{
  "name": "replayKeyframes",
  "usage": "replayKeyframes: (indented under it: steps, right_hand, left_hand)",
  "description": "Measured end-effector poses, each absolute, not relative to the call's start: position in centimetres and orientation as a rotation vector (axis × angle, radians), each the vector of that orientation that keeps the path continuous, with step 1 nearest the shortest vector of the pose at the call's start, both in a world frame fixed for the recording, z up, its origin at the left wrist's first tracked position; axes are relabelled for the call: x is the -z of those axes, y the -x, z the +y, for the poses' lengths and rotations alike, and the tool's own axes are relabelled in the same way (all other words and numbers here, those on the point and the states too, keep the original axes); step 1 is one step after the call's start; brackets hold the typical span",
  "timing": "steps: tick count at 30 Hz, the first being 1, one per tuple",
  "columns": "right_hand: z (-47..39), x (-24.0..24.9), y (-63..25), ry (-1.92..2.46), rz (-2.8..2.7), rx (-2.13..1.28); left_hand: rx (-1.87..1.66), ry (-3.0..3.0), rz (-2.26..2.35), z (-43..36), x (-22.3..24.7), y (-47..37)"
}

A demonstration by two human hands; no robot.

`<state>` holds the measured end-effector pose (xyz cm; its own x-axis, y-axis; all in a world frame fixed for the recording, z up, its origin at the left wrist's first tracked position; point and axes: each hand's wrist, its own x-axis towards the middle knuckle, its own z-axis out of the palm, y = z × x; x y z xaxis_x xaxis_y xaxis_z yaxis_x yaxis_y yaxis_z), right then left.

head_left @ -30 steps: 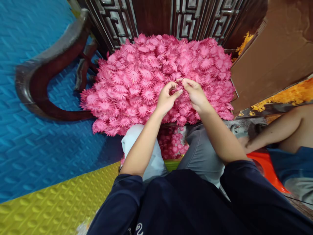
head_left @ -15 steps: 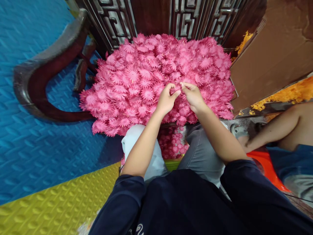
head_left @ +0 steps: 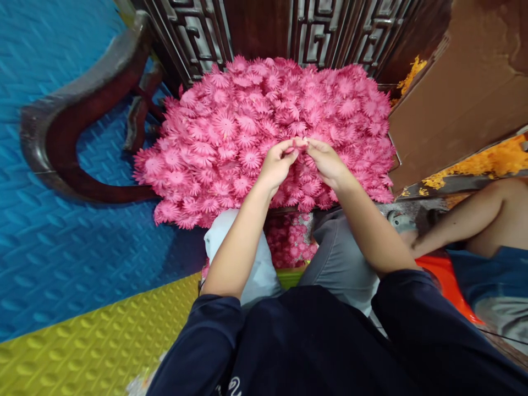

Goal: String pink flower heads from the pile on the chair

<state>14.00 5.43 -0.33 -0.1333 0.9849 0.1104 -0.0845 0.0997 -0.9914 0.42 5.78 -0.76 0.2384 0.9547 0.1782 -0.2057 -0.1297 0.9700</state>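
Observation:
A heap of pink artificial flowers (head_left: 225, 151) with thin pointed petals spreads in front of me. Over its near middle, my hands meet fingertip to fingertip. My left hand (head_left: 277, 166) is closed, its thumb and fingers pinching a small pink flower piece (head_left: 297, 145). My right hand (head_left: 328, 164) pinches the other side of that piece with thumb and index finger. The fingers cover much of the piece, so its full shape is hidden.
A dark curved wooden armrest (head_left: 37, 137) stands left, a lattice wood panel (head_left: 258, 33) behind. On the right are a brown cardboard sheet (head_left: 445, 104), orange flowers (head_left: 490, 159) and another person's arm (head_left: 462, 220). More pink flowers (head_left: 289, 239) lie below, between my knees.
My left hand has shifted slightly left and its fingers have straightened toward the right hand. The pink piece between the fingertips shows more clearly now. My right hand has barely moved.

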Motion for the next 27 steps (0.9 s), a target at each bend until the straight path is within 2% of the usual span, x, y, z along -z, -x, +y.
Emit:
replayKeyframes:
  steps: [27]
  right_hand:
    - [4.8, -1.2, -14.7, 1.047, -1.408, -1.209]
  left_hand:
    - [-1.192, -1.126, 0.792, 5.7, -0.1, -0.2]
